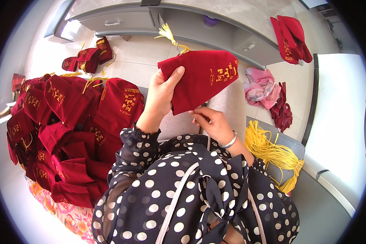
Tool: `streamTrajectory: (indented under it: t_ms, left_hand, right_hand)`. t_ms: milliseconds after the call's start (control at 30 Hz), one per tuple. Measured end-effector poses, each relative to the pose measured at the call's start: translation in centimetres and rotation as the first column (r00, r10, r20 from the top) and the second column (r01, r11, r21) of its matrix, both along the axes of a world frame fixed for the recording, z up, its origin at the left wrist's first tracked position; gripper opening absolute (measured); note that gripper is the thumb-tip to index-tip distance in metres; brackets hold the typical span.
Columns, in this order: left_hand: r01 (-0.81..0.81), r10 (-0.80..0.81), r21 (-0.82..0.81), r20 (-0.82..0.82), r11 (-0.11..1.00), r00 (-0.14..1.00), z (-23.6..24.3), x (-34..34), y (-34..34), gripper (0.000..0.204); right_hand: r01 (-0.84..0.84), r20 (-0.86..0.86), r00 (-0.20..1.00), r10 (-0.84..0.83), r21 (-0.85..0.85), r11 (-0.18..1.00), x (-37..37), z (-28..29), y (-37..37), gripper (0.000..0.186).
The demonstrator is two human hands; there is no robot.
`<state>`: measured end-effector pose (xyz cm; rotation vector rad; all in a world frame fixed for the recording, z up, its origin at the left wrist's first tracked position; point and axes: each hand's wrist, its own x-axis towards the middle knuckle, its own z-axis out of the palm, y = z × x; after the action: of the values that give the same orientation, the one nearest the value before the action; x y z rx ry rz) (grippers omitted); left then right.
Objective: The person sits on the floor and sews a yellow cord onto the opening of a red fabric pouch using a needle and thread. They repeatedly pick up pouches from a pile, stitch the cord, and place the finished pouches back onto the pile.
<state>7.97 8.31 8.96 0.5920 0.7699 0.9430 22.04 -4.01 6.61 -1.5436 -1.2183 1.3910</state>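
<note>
A dark red cloth bag (pixel 203 77) with gold printing is held up over my lap. My left hand (pixel 160 95) is closed on its left side, thumb lying on the front and fingers hidden behind. At the bag's lower edge, my right hand (pixel 213 124) pinches with thumb and forefinger; the edge seems to be between the fingertips. A yellow cord with a tassel (pixel 166 33) sticks out past the far side of the bag. On my left lies a big heap of similar red bags (pixel 65 134), some showing yellow cords.
To my right, a bundle of yellow tasselled cords (pixel 272 150) rests on a grey surface. Pink cloth (pixel 260 87) and crumpled dark red pieces (pixel 281 107) lie on the floor. Ahead stands a grey cabinet (pixel 118 22); red bags (pixel 290 40) sit at its right. More bags (pixel 89 57) lie far left.
</note>
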Motion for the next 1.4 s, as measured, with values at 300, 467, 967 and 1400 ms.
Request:
streamTrajectory:
  t_ms: [300,467,967,1400]
  left_hand:
    - [-0.028,0.028,0.024,0.023,0.999,0.999,0.3,0.0,0.5,0.02]
    - [-0.039,0.038,0.03,0.04,0.999,0.998,0.3,-0.3,1.2,0.02]
    - [-0.157,0.185,-0.159,0.176,0.975,0.967,-0.6,-1.5,3.5,0.028]
    - [-0.265,0.273,0.069,-0.167,0.962,0.947,-2.5,-6.6,7.0,0.036]
  right_hand:
    - [-0.03,0.136,0.99,0.02,0.07,0.997,1.2,-0.5,-1.2,0.013]
    - [-0.069,0.166,0.985,0.054,0.087,0.994,1.8,0.6,-1.8,0.013]
    - [0.047,-0.047,0.998,-0.048,-0.014,0.999,2.7,0.5,0.3,0.02]
    - [0.665,-0.281,0.725,-0.629,0.045,0.746,14.0,3.7,-3.7,0.022]
